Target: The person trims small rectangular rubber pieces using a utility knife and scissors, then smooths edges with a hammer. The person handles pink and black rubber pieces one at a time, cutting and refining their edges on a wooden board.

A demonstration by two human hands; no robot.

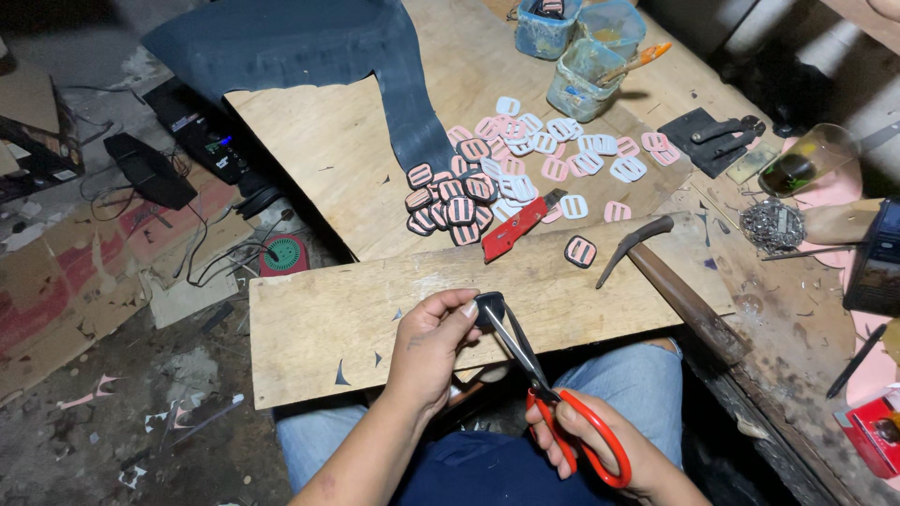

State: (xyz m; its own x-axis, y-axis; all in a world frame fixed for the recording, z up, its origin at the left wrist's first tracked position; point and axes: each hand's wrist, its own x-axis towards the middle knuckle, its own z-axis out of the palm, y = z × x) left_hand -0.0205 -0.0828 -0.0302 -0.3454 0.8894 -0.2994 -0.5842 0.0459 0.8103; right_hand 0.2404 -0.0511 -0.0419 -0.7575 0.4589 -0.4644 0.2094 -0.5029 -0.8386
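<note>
A single head-worn camera looks steeply down and forward from close above the person's lap, with both hands low in the frame, the desk [309,328] just beyond them and the floor [112,412] to their left.

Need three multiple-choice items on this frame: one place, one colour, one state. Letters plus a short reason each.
1. Where does the red utility knife lie?
A. on the plywood board beside the pile of pink and black buckle pieces
B. on the floor
C. in a plastic tub

2. What colour are the handles of the scissors?
A. blue
B. red-orange
C. black

3. What is the left hand doing?
A. resting flat
B. gripping the hammer
C. pinching a small black piece at the scissor blades

Answers: 1 A, the knife rests by the pile; 2 B, the loops in the right hand are red-orange; 3 C, the fingertips hold the piece at the blade tips, while the wooden-handled hammer lies untouched.
</note>
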